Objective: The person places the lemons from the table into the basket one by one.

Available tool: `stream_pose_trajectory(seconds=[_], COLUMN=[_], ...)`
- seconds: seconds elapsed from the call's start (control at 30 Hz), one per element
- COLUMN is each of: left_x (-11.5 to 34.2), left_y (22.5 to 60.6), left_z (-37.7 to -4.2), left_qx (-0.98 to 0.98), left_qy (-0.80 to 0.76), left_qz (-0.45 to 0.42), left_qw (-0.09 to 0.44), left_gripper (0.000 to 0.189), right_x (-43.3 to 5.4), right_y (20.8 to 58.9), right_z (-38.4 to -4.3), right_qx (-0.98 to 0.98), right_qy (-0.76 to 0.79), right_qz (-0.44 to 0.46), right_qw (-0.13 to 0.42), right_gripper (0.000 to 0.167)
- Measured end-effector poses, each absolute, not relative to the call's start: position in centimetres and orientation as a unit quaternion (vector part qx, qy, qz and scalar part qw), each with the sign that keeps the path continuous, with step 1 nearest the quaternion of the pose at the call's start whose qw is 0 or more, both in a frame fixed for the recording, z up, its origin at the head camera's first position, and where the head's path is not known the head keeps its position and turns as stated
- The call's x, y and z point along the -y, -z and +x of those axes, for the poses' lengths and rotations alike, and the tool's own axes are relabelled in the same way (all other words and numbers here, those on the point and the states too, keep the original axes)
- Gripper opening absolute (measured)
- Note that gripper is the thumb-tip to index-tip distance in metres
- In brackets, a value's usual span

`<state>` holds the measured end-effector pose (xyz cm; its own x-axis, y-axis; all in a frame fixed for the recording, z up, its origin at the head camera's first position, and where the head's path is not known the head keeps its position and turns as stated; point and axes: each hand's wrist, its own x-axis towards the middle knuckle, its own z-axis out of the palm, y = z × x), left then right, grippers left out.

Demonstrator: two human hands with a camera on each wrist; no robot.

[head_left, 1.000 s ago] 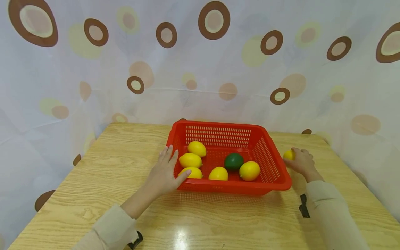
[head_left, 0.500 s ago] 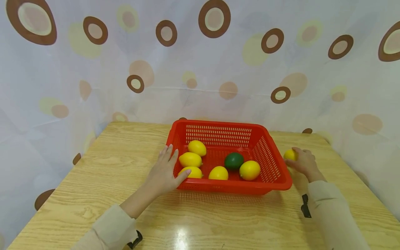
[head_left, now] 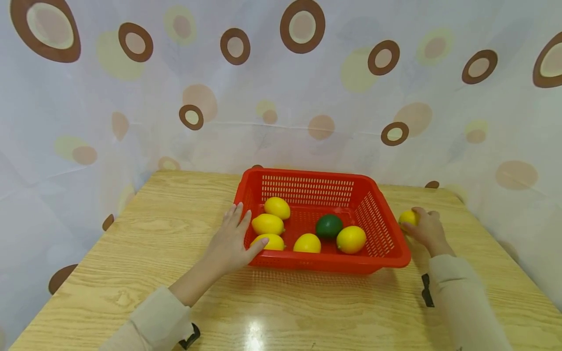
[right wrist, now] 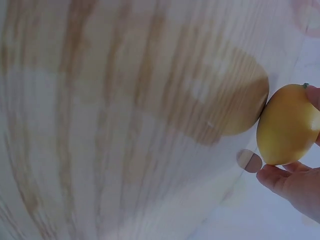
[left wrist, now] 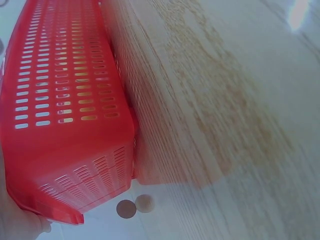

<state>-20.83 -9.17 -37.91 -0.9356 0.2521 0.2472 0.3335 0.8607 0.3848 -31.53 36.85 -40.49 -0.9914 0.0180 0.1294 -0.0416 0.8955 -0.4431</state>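
At the right of the red basket, my right hand (head_left: 429, 231) holds a yellow lemon (head_left: 408, 220) by its ends. From the right wrist, the lemon (right wrist: 287, 125) shows a small green stem tip and sits against the tabletop, with a thumb and fingers at opposite ends. My left hand (head_left: 228, 243) rests on the near left corner of the red plastic basket (head_left: 307, 262), fingers straight along the rim and thumb reaching over the front edge. Inside the basket lie several lemons (head_left: 351, 240) and one dark green fruit (head_left: 329, 226) like an avocado or lime.
The wooden table (head_left: 153, 273) carries the basket near its back edge. Behind it hangs a pale curtain (head_left: 281, 87) printed with brown and yellow ovals. The basket's slotted wall (left wrist: 65, 65) fills the left of the left wrist view.
My right hand and its lemon have shifted only very slightly, staying beside the basket. The left hand, basket and fruit inside keep their places.
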Motion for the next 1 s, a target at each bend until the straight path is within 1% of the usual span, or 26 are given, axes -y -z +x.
stream_pose_trajectory(seconds=[0.17,0.43,0.53,0.77,1.0], left_x=[9.2,9.1,9.1,9.1,9.1], left_y=[37.8,37.7,37.7,37.8,37.8], left_z=[-20.9,-21.0,-21.0,-20.8,-20.8], left_qx=[0.959,0.959,0.959,0.959,0.959], left_qy=[0.215,0.216,0.214,0.217,0.219], left_qz=[-0.155,-0.156,-0.156,-0.153,-0.151], left_qw=[0.101,0.102,0.101,0.093,0.096], left_gripper=[0.079,0.078,0.077,0.076,0.075], right_x=[-36.8,-36.8,-36.8,-37.4,-37.5], right_y=[40.4,39.7,39.8,40.9,40.7], right_z=[-31.7,-31.6,-31.6,-31.7,-31.4], right_qx=[0.973,0.975,0.974,0.975,0.975], right_qy=[-0.225,-0.222,-0.223,-0.212,-0.214], right_qz=[0.01,0.015,0.02,0.027,0.028], right_qw=[0.058,0.025,0.029,0.059,0.06], right_gripper=[0.062,0.06,0.061,0.061,0.059])
